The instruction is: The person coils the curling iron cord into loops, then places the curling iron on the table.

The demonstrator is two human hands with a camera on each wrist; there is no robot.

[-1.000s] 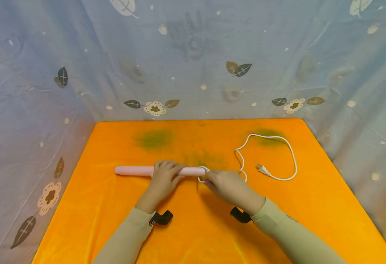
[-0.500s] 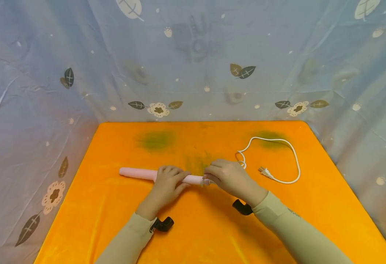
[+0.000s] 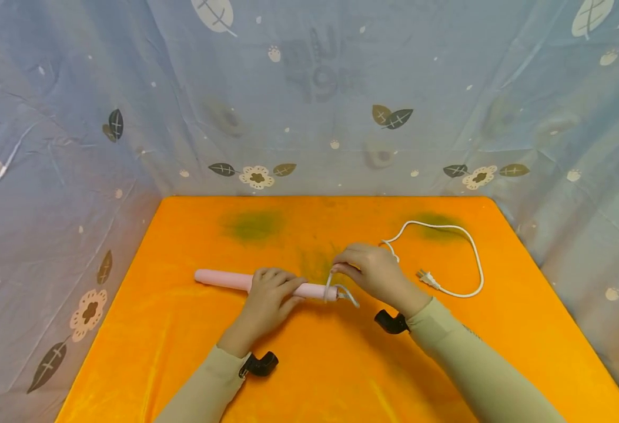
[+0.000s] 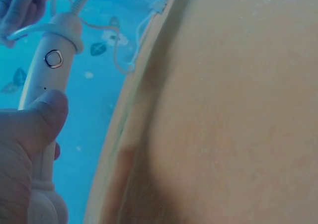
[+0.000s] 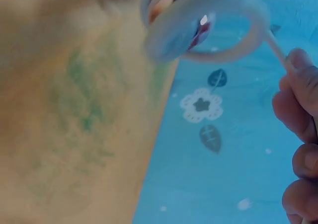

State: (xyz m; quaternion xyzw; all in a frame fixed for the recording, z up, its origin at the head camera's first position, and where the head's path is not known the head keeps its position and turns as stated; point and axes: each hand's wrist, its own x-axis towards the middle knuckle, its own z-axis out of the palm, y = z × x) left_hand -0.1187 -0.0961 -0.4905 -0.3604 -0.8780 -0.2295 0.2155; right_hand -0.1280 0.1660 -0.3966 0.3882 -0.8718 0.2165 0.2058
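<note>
A pink hair curling iron (image 3: 222, 279) lies across the table, its handle end pointing right. My left hand (image 3: 269, 294) grips it around the middle, thumb along the handle below a round button (image 4: 53, 59) in the left wrist view. The white power cord (image 3: 328, 284) loops around the handle's end, where it leaves through a ribbed sleeve (image 4: 81, 1). Just beyond that end, my right hand (image 3: 370, 270) pinches the cord between thumb and fingers and draws it upward. A large blurred cord loop (image 5: 226, 55) fills the top of the right wrist view.
The rest of the cord (image 3: 475, 252) curves over the table's right side and ends in a two-pin plug (image 3: 428, 279). The orange tabletop (image 3: 309, 364) has greenish stains. A patterned curtain (image 3: 309, 88) hangs along the back and both sides.
My right hand has risen from the handle's end, pulling the cord over and around it. The curling iron has tilted slightly, its handle end nearer me. My left hand keeps its grip.
</note>
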